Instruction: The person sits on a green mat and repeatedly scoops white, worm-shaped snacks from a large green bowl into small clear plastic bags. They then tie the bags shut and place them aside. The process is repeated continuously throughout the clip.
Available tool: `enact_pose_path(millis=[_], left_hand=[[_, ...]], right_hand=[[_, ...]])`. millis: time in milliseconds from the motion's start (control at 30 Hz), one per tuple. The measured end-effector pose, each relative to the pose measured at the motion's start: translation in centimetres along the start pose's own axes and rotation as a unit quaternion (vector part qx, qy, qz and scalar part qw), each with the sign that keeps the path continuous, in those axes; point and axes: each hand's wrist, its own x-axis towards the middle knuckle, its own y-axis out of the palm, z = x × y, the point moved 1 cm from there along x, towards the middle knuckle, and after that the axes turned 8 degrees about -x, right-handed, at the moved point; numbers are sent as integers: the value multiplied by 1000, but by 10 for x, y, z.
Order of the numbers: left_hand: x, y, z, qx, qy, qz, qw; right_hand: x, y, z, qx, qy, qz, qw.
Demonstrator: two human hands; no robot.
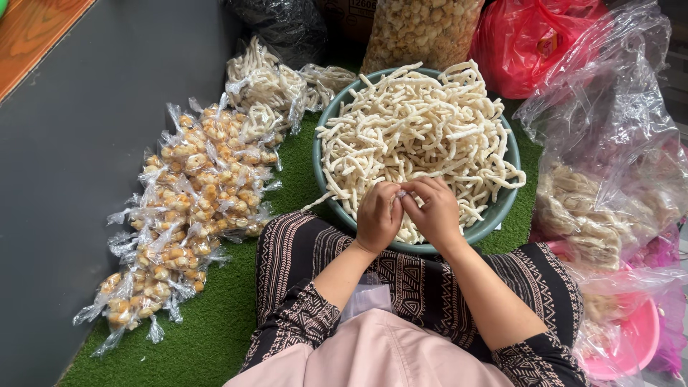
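Left hand (378, 217), right hand (435, 212), pinching upright plastic packet (400, 194)

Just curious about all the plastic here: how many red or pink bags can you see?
2 that I can tell. One red bag sits at the top, behind the green bowl. One pink bag lies at the far right edge, partly hidden by clear plastic; more may be hidden.

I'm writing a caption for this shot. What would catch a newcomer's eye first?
The big bowl heaped with pale, curly sticks fills the centre, with both hands, left and right, pinching something small at its near rim. To the left, a long pile of small clear packets of golden snacks lies on green turf.
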Motion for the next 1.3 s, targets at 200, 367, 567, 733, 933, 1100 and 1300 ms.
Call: enact_pose_path(millis=[200, 367, 567, 733, 933, 1100, 1300], left_hand=[[-2, 14, 11, -335, -311, 26, 889], [1, 3, 16, -192, -163, 64, 966], [11, -4, 17, -95, -28, 61, 993], [11, -6, 15, -41, -132, 37, 990], [18, -8, 6, -22, -83, 57, 995], [22, -15, 0, -11, -85, 52, 995], [19, -16, 4, -47, -23, 23, 998]], right_hand=[[4, -17, 15, -71, -100, -76, 990], [4, -17, 16, -47, -117, -39, 991], [5, -6, 0, 169, -7, 43, 985], [2, 10, -19, 360, 154, 123, 912], [-2, 7, -15, 195, 78, 14, 978], [1, -6, 6, -1, -65, 39, 997], [6, -1, 25, -138, -139, 21, 980]])
